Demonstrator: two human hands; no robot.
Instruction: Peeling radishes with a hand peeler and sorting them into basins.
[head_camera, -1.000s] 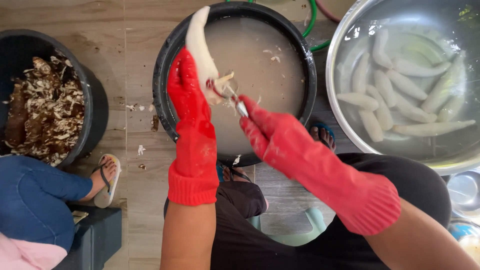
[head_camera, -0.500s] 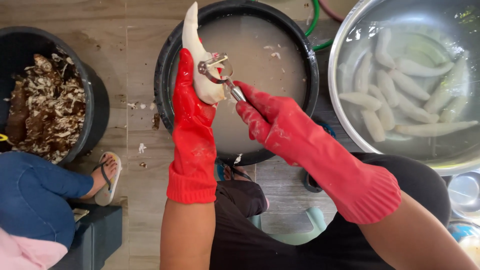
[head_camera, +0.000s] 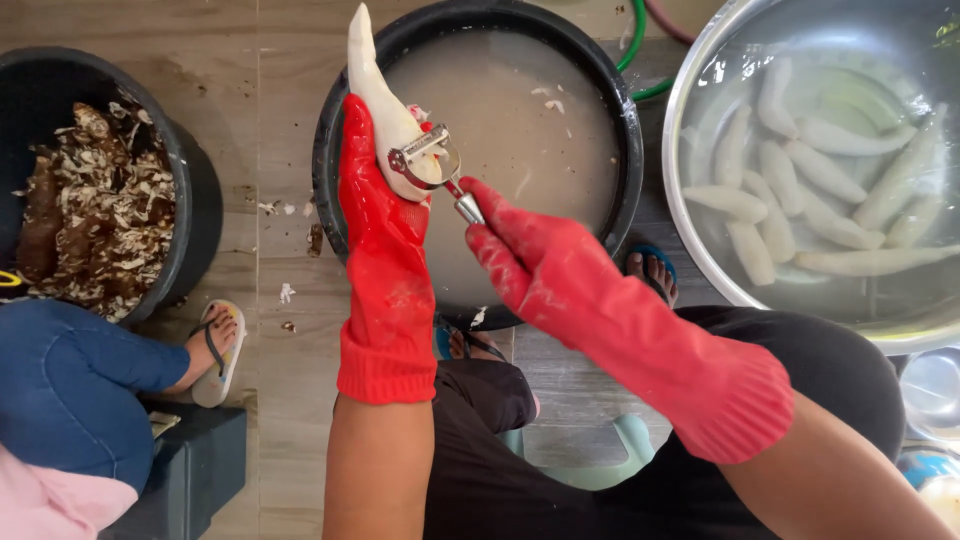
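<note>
Red rubber gloves are covering both hands. Left hand (head_camera: 375, 215) is wrapping round the lower half of a peeled white root (head_camera: 378, 100), holding it upright w/ its pointed tip sticking up over the rim of a black tub (head_camera: 625, 150) of cloudy water. Right hand (head_camera: 530, 265) is pinching the handle of a metal peeler (head_camera: 432, 165), fingers closed tight; the blade is lying against the root's side, just above the left thumb.

Root is looking wet and smooth, so prob. slippery in a glove; it's firm and stiff, tapering to the tip, not heavy judging by the one-handed hold. Best grip seems to be the thick lower part, where the left hand is already sitting, fingers well below the blade. Thin tip could snap if levered hard.

Steel basin (head_camera: 690, 240) on the right is holding more peeled roots (head_camera: 800, 200) in water. Another black tub (head_camera: 190, 200) on the left is filling w/ brown peelings (head_camera: 110, 210). A second person's knee in blue (head_camera: 70, 370) and sandalled foot (head_camera: 215, 345) are showing at lower left, apart from the hands.
</note>
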